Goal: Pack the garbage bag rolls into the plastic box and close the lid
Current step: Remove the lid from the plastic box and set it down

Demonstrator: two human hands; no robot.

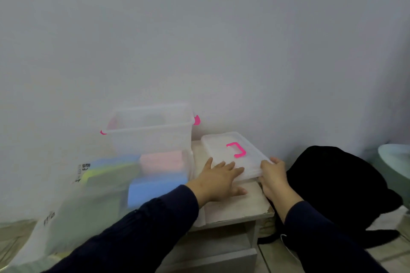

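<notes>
The box (153, 135) is the largest piece, a tall clear plastic tub with thin, slightly flexing walls and pink latches (196, 119) at its rim, standing open at the far left of the small white table (233, 206). Through its near wall show soft-looking blocks in pink (162, 162) and blue (155, 190), probably the garbage bag rolls, light and squashy. A cloudy plastic bag (73, 206) slumps against the box on the near left, with more pastel packs showing inside it. The lid (233, 153) lies flat on the table to the right of the box, a thin, smooth, translucent sheet with a raised pink handle (236, 149); it should be light, a little bendy and slippery, best gripped by two opposite edges. The left hand (219, 179) rests spread and flat on its near left edge; the right hand (274, 173) pinches the near right corner, thumb on top.
</notes>
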